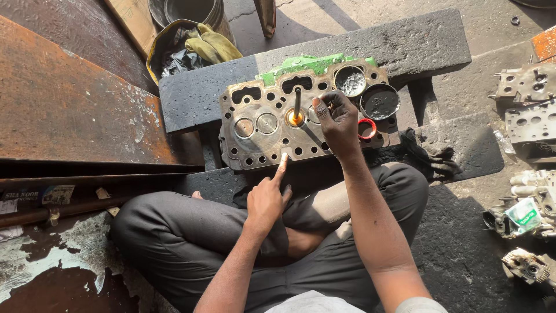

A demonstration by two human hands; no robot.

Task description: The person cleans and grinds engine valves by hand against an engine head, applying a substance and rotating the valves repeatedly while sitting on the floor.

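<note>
Valve-lapping stage: my right hand (339, 123) pinched something small beside the upright valve stem (297, 102) in the cylinder head (255, 136); my left hand (267, 197), forefinger extended, steadied the head's near edge. Next move, I judged, needed a grip on the stem.

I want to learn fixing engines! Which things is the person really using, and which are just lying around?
In use: cylinder head, valve stem, two tins of grey paste, left hand, right hand.

Lying about: yellow gloves, dark rag, engine parts at right, rusty metal sheet.
</note>
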